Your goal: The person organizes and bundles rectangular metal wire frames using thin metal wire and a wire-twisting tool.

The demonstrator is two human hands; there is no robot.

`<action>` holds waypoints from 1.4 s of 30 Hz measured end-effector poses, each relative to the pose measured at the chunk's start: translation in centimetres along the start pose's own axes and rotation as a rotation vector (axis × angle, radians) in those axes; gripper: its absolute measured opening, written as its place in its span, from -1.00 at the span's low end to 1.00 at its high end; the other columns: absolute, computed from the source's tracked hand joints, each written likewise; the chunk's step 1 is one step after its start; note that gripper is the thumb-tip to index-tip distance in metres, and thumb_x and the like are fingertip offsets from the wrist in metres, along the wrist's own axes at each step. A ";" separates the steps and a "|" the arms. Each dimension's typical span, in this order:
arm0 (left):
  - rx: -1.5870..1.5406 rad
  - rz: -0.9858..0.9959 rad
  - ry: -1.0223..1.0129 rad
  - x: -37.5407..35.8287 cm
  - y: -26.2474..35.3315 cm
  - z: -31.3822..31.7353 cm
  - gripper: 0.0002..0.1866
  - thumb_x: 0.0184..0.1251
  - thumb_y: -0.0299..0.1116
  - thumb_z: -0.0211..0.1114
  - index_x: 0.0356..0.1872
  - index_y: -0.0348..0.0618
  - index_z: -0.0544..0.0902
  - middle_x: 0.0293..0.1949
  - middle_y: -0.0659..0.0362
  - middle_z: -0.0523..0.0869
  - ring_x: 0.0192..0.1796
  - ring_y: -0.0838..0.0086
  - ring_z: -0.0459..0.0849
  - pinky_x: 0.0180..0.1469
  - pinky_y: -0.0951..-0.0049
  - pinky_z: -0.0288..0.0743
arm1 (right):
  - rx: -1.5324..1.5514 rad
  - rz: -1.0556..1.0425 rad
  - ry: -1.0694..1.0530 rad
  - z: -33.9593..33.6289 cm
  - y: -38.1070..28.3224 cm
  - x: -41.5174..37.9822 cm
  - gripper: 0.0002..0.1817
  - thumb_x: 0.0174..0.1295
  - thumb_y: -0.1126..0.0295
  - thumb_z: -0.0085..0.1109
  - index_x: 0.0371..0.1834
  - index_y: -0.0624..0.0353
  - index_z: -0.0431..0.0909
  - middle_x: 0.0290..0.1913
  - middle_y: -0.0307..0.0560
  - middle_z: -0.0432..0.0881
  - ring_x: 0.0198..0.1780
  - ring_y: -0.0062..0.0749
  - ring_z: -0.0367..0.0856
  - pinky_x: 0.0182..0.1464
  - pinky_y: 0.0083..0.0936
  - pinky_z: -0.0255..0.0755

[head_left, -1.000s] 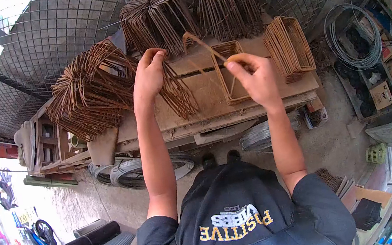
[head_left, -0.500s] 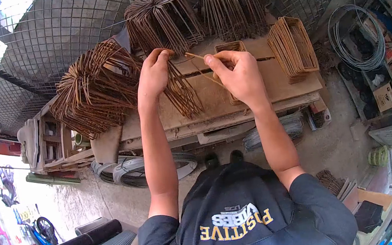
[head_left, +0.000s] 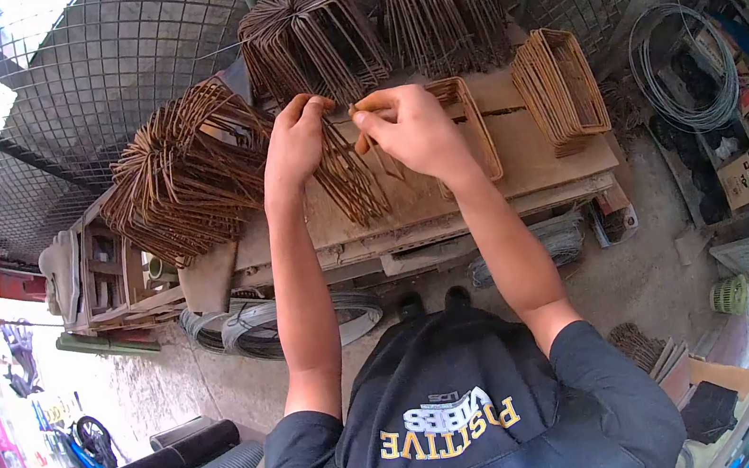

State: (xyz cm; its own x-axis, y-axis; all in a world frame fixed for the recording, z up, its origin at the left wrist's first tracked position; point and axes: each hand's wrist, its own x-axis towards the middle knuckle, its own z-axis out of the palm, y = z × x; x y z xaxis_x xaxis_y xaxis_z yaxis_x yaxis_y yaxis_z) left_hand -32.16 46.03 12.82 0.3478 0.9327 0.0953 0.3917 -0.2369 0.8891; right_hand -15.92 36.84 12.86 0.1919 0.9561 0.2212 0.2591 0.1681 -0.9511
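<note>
My left hand (head_left: pixel 296 141) is closed at the upper end of a small bunch of rusty steel rebar stirrups (head_left: pixel 350 185) that slants down over the table; its fingertips hide what they grip. Close beside it, my right hand (head_left: pixel 412 128) pinches a thin rusty stirrup (head_left: pixel 390 161), seen mostly edge-on and partly covered by the fingers. To the right of this hand, a few rectangular stirrups (head_left: pixel 478 133) lie on the wooden table (head_left: pixel 524 141). A large fanned heap of stirrups (head_left: pixel 179 170) leans at the left.
Two round stacks of stirrups (head_left: pixel 309 37) stand at the back against a wire mesh fence (head_left: pixel 146 36). A neat rectangular stack (head_left: pixel 556 93) sits at the table's right end. Wire coils (head_left: pixel 301 326) lie beneath the table; another coil (head_left: pixel 685 71) hangs at the right.
My right hand has moved left with the stirrup, close to my left hand, uncovering the stirrups lying on the table. My left hand has barely moved.
</note>
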 end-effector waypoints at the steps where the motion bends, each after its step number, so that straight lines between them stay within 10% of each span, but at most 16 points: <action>1: 0.001 0.002 0.001 0.2 -0.2 0.0 -0.60 0.66 -0.16 0.10 0.01 -0.31 0.74 -0.27 0.09 0.74 -0.18 0.43 0.64 0.02 0.32 0.52 | 0.013 -0.020 -0.011 0.4 0.4 0.4 -0.66 0.50 0.39 0.29 0.12 0.51 0.66 -0.36 -0.05 0.83 -0.36 -0.67 0.73 -0.38 -0.64 0.47; 27: -0.001 0.022 0.017 0.5 -0.8 0.6 -0.60 0.62 -0.13 0.13 -0.06 -0.33 0.72 -0.38 0.11 0.64 -0.23 0.42 0.58 -0.03 0.33 0.49 | 0.000 -0.127 -0.031 2.4 2.4 -5.7 -0.66 0.36 0.33 0.47 0.11 0.29 0.78 -0.09 -0.18 0.83 -0.35 -0.75 0.50 -0.28 -0.65 0.45; 34: -0.036 0.054 0.010 0.9 -1.2 0.9 -0.62 0.61 -0.15 0.13 -0.07 -0.31 0.73 -0.42 0.15 0.61 -0.27 0.46 0.55 -0.09 0.34 0.48 | -0.097 -0.256 0.098 3.0 1.5 -5.7 -0.68 0.30 0.37 0.48 0.04 0.32 0.81 0.05 0.18 0.82 0.18 -0.06 0.72 0.25 -0.26 0.55; 36: -0.073 -0.017 -0.025 0.8 -1.1 0.7 -0.64 0.67 -0.21 0.13 -0.02 -0.32 0.75 -0.13 0.17 0.77 -0.05 0.50 0.64 0.12 0.45 0.49 | -0.089 -0.263 0.099 3.3 1.2 -5.8 -0.69 0.29 0.38 0.49 0.03 0.32 0.81 0.05 0.18 0.82 0.17 -0.05 0.72 0.26 -0.25 0.55; 42: -0.084 0.007 -0.025 0.5 -0.9 0.4 -0.67 0.60 -0.21 0.20 -0.04 -0.31 0.75 -0.25 0.20 0.72 -0.16 0.51 0.59 -0.02 0.44 0.48 | -0.045 -0.239 0.112 4.4 2.2 -5.7 -0.64 0.26 0.31 0.52 0.04 0.29 0.81 0.07 0.18 0.81 0.19 -0.02 0.72 0.27 -0.22 0.54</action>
State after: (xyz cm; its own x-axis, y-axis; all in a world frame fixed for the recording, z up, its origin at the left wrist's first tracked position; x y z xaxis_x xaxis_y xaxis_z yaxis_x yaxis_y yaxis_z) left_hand -32.01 46.64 11.91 0.3717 0.9238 0.0918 0.3164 -0.2191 0.9230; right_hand -20.55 32.84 8.53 0.2227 0.8576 0.4636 0.3510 0.3731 -0.8588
